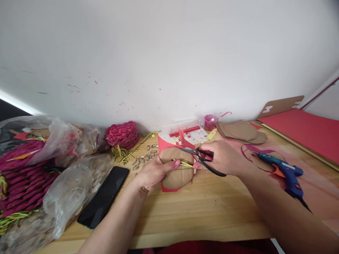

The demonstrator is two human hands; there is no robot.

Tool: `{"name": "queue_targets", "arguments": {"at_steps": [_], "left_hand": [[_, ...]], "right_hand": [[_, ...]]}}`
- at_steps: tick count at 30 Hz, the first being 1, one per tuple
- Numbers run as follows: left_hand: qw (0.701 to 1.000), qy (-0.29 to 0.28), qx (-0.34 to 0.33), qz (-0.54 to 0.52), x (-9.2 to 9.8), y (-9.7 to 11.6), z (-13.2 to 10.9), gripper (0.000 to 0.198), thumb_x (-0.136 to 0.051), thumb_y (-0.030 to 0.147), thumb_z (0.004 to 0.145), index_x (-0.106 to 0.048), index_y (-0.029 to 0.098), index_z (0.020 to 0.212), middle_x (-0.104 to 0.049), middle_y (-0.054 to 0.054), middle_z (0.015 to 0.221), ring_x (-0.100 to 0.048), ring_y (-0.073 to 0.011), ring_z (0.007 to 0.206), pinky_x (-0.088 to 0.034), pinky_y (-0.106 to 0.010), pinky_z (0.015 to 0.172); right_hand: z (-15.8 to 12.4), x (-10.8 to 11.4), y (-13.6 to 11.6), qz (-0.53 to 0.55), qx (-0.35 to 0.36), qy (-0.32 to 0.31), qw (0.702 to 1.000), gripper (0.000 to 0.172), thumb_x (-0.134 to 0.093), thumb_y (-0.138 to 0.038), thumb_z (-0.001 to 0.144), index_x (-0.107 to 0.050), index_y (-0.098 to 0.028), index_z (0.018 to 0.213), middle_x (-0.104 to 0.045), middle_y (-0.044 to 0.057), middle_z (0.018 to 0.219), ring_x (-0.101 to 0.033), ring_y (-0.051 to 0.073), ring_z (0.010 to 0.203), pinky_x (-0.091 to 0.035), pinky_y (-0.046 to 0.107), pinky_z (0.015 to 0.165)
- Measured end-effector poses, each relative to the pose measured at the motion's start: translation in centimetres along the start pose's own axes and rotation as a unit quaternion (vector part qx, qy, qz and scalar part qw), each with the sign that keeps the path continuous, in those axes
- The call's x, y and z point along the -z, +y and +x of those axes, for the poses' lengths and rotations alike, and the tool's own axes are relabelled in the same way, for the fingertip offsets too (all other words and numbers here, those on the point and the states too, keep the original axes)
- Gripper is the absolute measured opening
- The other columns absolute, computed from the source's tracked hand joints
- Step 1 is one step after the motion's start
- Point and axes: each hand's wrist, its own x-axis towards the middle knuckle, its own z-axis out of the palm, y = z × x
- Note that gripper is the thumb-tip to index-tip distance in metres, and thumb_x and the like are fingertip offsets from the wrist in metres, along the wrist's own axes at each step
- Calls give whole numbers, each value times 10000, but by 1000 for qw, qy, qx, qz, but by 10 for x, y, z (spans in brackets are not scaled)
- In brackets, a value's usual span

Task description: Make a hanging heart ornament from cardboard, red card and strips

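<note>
A rounded brown cardboard piece (177,179) lies in front of me, with red paper (169,189) showing behind its edges. My left hand (153,173) grips its left side, thumb pressed on top. Thin yellow-green cords (187,164) run across the cardboard from that thumb towards my right fingers. In my right hand (224,157) are black-handled scissors (208,165), their blades pointing left over the cardboard's upper edge. Right fingertips are at the cardboard's right edge by the cords; whether they pinch them I cannot tell.
At left lie a black phone (103,197), plastic bags (69,190) and a stack of magenta pieces (122,134). Pistachio shells (143,160) are scattered nearby. On the right are a blue glue gun (287,173), cardboard sheets (239,130) and a pink cup (211,122). A wall stands behind.
</note>
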Motion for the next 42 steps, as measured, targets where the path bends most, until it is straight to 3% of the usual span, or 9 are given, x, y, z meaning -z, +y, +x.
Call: {"name": "queue_targets", "arguments": {"at_steps": [11,17,20,25,29,33,36,38,42], "left_hand": [[1000,9,2,6,0,2,-1,385,-887,298,745,-792,147,1086,-782,-142,1144,-747,-279,1044,-553,-373,974],[994,-104,-18,26,-7,1,-1,277,-763,302,879,-791,172,1121,-777,-127,1162,-739,-283,1065,-542,-407,1012],[992,-117,-30,31,-8,0,-2,247,-733,302,905,-797,163,1099,-783,-130,1136,-741,-280,1052,-531,-408,1031],[998,-54,1,25,-6,-1,-2,321,-839,304,802,-801,165,1089,-774,-132,1176,-733,-282,1095,-540,-372,1014],[999,49,17,-8,-4,5,-3,369,-938,294,658,-812,158,977,-811,-116,999,-776,-261,896,-610,-312,792],[992,107,-34,-58,0,12,-1,427,-969,296,599,-801,160,967,-813,-91,911,-781,-245,809,-629,-293,716],[982,138,-86,-93,3,15,3,482,-985,252,560,-790,193,996,-814,-41,895,-778,-206,795,-626,-234,694],[977,149,-115,-104,5,17,5,497,-965,226,601,-775,217,1060,-816,-22,924,-779,-204,861,-628,-221,728],[962,174,-158,-137,10,21,9,486,-865,149,743,-724,244,1198,-813,-11,1010,-775,-188,923,-628,-234,833]], "right_hand": [[0,-1,2,-44,-7,21,999,366,-613,-417,842,-425,-212,603,-511,-18,556,-372,127,528,-206,309,553],[-3,0,-5,-33,1,14,999,402,-635,-470,836,-409,-221,616,-474,-29,550,-361,128,530,-230,307,553],[-3,-1,-6,-42,-4,18,999,398,-630,-458,846,-414,-219,613,-466,-32,544,-357,126,525,-220,308,547],[-3,-1,-2,6,-19,48,999,409,-645,-460,837,-432,-210,594,-453,-32,539,-351,120,532,-215,296,541],[0,1,8,85,-63,151,983,496,-676,-595,805,-437,-211,601,-415,-36,555,-351,120,565,-244,275,539],[7,3,25,120,-134,251,951,576,-652,-740,769,-498,-202,633,-446,-21,599,-381,134,605,-283,279,559],[10,5,41,83,-191,292,934,576,-614,-749,792,-518,-198,653,-457,-12,612,-409,141,611,-280,275,557],[9,7,52,26,-223,271,936,546,-596,-721,817,-557,-194,679,-506,5,618,-448,153,605,-278,283,556],[5,9,64,-126,-319,123,931,483,-560,-629,872,-680,-178,744,-667,103,703,-578,223,666,-300,320,565]]}}
